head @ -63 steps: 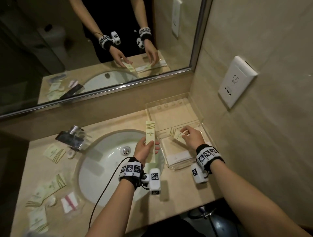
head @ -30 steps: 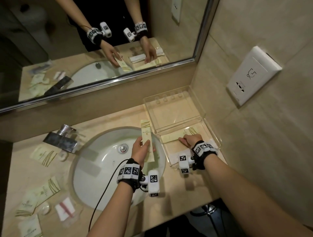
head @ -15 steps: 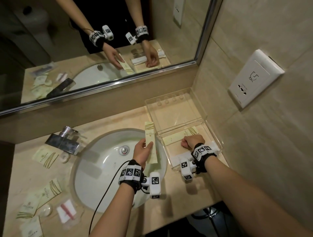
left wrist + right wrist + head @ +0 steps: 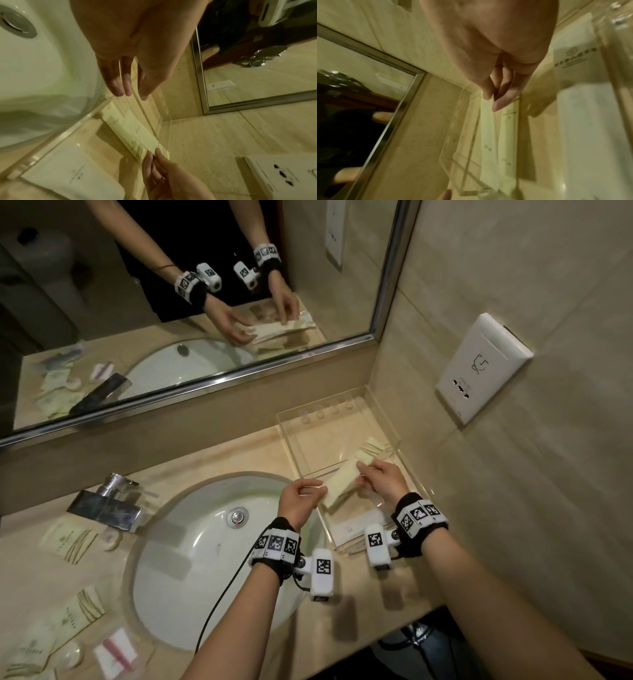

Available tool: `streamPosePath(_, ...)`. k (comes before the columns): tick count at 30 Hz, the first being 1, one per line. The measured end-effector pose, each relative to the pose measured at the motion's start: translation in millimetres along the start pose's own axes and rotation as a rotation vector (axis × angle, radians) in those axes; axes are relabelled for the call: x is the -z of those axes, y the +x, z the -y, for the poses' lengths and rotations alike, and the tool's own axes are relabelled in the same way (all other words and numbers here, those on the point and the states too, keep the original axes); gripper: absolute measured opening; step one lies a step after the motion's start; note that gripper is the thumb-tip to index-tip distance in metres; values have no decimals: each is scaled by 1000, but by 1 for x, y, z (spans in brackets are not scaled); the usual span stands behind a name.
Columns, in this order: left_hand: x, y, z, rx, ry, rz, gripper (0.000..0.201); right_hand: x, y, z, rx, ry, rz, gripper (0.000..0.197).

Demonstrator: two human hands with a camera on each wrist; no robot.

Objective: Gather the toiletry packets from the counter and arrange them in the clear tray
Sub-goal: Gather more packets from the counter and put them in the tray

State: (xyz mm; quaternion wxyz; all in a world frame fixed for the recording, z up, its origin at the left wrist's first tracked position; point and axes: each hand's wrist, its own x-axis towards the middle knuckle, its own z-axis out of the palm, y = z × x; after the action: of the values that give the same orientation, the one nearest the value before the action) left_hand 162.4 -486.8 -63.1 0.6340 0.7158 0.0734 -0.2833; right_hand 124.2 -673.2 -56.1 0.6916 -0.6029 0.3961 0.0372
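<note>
Over at the right end of the table, both hands work inside the clear tray (image 4: 383, 419). Right hand (image 4: 382, 479) pinches the far end of a long cream packet (image 4: 340, 486), fingers curled on it; left hand (image 4: 298, 499) hovers at the near end, fingers straight and loose, gripping nothing. Two long packets lie there now (plus a white sachet (image 4: 356, 527)). Five or so loose packets (image 4: 73, 616) wait left of the sink (image 4: 191, 556).

I count one clear tray (image 4: 383, 419) holding three packets (image 4: 342, 486), four more cream packets (image 4: 73, 541) left of the one sink (image 4: 191, 556), one faucet (image 4: 106, 505), one wall socket (image 4: 483, 368).
</note>
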Motion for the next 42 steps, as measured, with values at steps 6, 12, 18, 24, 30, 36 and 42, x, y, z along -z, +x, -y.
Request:
streamPosePath(6, 1, 3, 11, -91, 200, -84, 15, 18, 37, -37, -145, -148, -109, 11)
streamPosePath(12, -10, 10, 20, -327, 586, 87, 20, 2, 52, -45, -174, -212, -51, 9)
streamPosePath(18, -19, 21, 26, -456, 1002, 288, 37, -2, 56, -48, -183, -278, -105, 22)
streamPosePath(24, -22, 21, 35, -490, 1201, 335, 41, 9, 61, -54, -148, -265, -430, 61)
streamPosePath(30, -24, 19, 40, -490, 1246, 358, 47, 20, 63, -42, -112, -408, -374, 52)
streamPosePath(36, -25, 19, 39, -458, 1228, 343, 45, 24, 61, -42, -115, -349, -307, 48)
streamPosePath(42, -26, 19, 35, -441, 1203, 343, 38, 29, 55, -42, -139, -206, -252, 43)
